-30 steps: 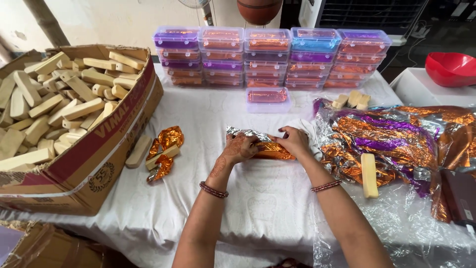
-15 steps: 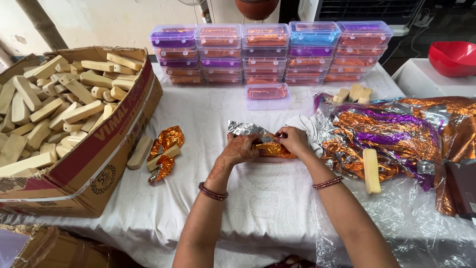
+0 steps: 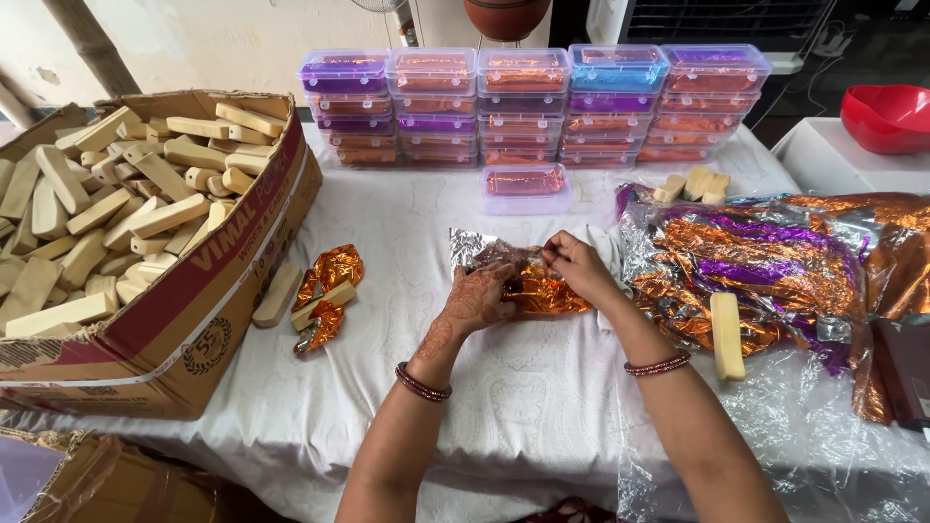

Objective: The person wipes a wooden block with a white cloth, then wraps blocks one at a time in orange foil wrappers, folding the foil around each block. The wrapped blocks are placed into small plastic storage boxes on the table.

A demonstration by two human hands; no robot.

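Both hands are meeting over a sheet of orange foil (image 3: 542,291) that is lying on the white tablecloth (image 3: 523,407). The left hand (image 3: 480,295) is resting on the foil's near left part with its fingers curled down onto it, and the right hand (image 3: 579,266) is pinching the foil's upper edge between thumb and fingertips, just beside the left fingers. The foil's silver underside is showing at the corner just beyond the left hand. Whether something is wrapped inside cannot be told.

Left of the left hand, near it, crumpled orange foil pieces (image 3: 327,286) are lying with a pale wooden block (image 3: 324,305) among them, and another loose block (image 3: 278,294) is sitting just beside the cardboard box (image 3: 208,300), which is heaped with more pale blocks. Right of the right hand, a clear plastic bag of orange and purple foil sheets (image 3: 765,261) is spreading out, with a single block (image 3: 727,334) lying on it. Beyond both hands, a small lidded plastic tub (image 3: 526,187) is standing alone, and behind it a row of stacked tubs (image 3: 538,102) is holding orange and purple foil. A red bowl (image 3: 886,116) is sitting far off to the right
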